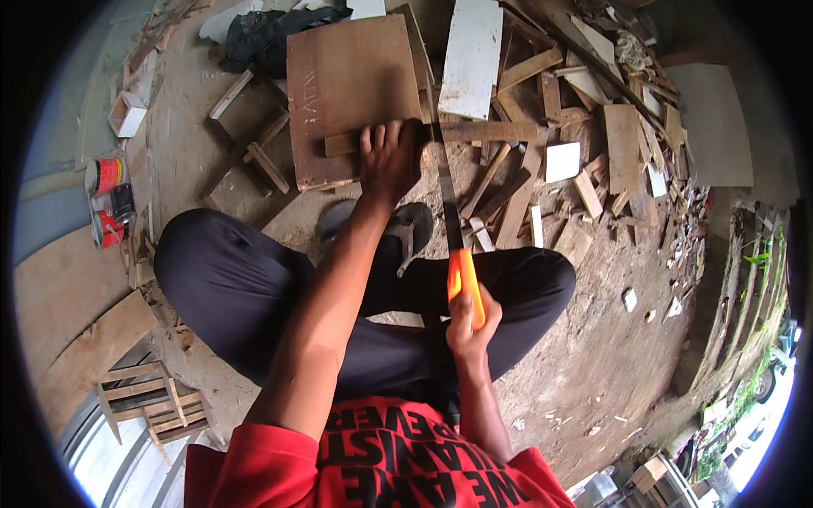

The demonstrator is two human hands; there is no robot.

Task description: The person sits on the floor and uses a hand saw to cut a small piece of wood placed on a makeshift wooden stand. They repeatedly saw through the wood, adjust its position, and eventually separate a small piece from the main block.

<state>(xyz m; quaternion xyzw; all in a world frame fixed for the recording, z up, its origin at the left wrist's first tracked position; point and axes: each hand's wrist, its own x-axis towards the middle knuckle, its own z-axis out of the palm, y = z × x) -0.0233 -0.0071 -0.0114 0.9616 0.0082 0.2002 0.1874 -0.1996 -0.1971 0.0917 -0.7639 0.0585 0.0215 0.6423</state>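
A narrow wooden strip [491,131] lies across a brown wooden box [351,72], its right end jutting out past the box's edge. My left hand [391,165] presses down on the strip with its fingers curled over it, close to that edge. Wrapped round the orange handle of a handsaw [450,199] is my right hand [471,326]. The saw's long blade points away from me and crosses the strip just right of my left hand. Whether its teeth are sunk into the wood, I cannot tell.
Wood offcuts [622,148] lie heaped at the far right. A white board [471,59] stands just beyond the strip. Left of the box are a small wooden frame [267,165] and dark plastic [275,38]. Red cans [108,203] stand far left. Sandals [411,233] sit before my crossed legs.
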